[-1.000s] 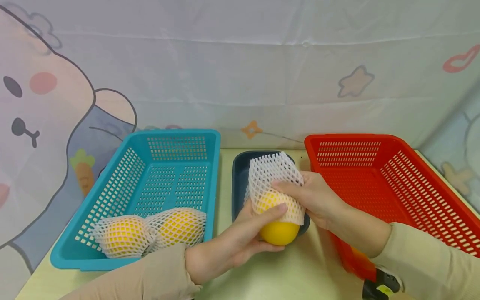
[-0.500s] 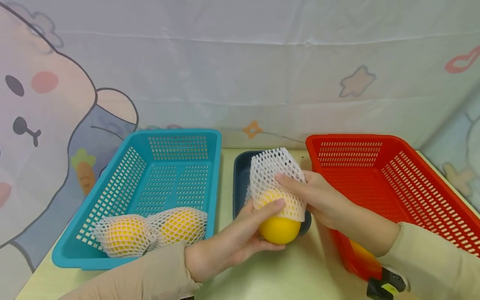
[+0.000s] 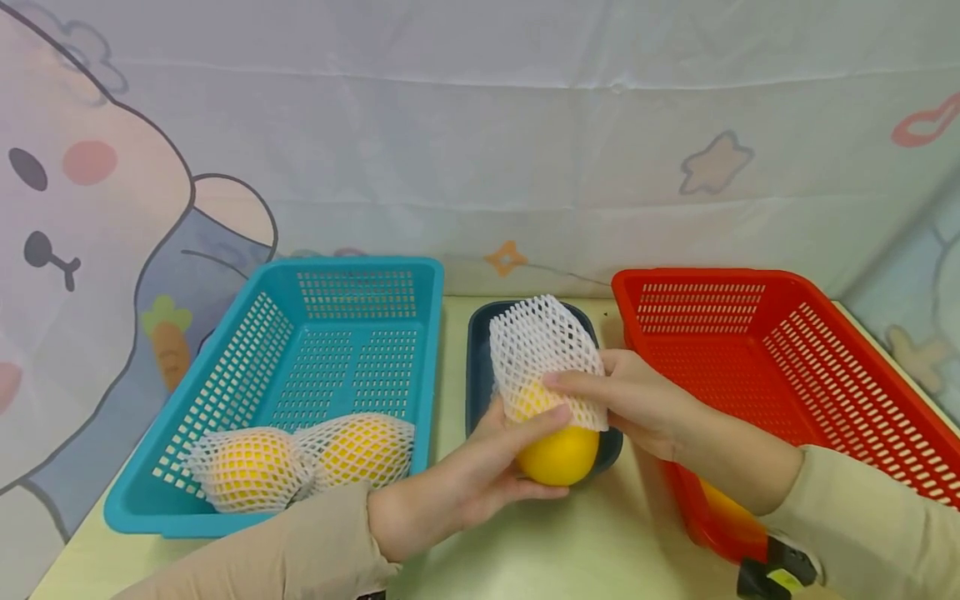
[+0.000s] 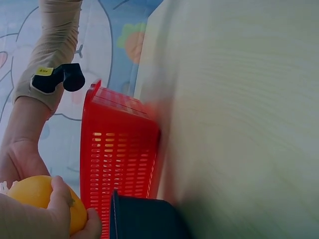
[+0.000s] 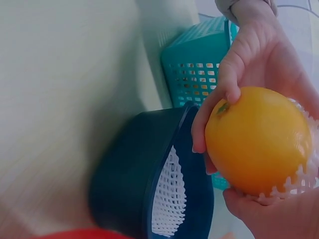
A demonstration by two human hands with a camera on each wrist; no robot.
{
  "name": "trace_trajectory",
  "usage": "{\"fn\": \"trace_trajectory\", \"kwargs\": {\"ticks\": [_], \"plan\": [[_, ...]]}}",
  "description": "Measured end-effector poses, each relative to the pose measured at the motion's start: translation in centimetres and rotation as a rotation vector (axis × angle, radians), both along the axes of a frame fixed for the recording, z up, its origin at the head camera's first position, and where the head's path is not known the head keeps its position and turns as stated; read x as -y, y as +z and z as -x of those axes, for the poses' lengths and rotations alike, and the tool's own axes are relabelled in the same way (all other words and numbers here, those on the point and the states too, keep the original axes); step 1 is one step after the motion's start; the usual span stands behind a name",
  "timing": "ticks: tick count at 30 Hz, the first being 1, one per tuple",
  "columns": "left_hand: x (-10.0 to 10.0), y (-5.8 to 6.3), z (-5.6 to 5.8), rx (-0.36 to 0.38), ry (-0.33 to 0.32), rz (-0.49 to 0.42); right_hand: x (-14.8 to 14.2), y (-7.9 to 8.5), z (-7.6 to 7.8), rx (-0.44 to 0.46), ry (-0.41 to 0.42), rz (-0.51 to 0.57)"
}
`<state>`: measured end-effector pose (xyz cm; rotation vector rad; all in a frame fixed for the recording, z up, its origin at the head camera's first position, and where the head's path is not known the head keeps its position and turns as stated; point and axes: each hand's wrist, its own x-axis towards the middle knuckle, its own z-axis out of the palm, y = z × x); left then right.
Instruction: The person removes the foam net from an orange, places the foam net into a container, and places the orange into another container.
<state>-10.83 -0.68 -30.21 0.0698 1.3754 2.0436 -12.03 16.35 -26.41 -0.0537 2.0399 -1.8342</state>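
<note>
An orange [image 3: 558, 458], half inside a white foam net sleeve [image 3: 542, 333], is held above the dark blue bin. My left hand [image 3: 487, 471] grips it from the left, thumb over the net and fingers underneath. The right hand [image 3: 645, 404] pinches the net's right side, its thumb lying across the front. The net's far end stands up past the fruit. In the right wrist view the bare lower side of the orange [image 5: 259, 142] shows its green stem spot. More white foam net [image 5: 170, 199] lies inside the bin.
A teal basket [image 3: 431, 350] on the left holds two netted fruits [image 3: 253, 471]. On the right stands a red basket [image 3: 693, 392], with something orange near its front. The dark blue bin [image 3: 480, 367] sits between them on the pale table [image 3: 525, 550].
The net's lower edge has slid up a little, so more of the orange shows. The net's far end now leans slightly left. The left hand stays nearly in place.
</note>
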Motion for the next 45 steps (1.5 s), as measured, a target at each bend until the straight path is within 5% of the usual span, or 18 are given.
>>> {"fn": "trace_trajectory", "kwargs": {"ticks": [15,34,45], "plan": [[-0.37,-0.18,-0.54,-0.009,0.022,0.005,-0.06,0.34,0.11,-0.031,-0.112,-0.015],[-0.26,-0.01,-0.74,-0.076,-0.039,0.018,0.14,0.50,0.30,0.051,0.054,-0.065],[-0.39,-0.16,-0.91,-0.076,-0.013,0.031,0.51,0.30,0.30,0.014,0.010,0.024]]}}
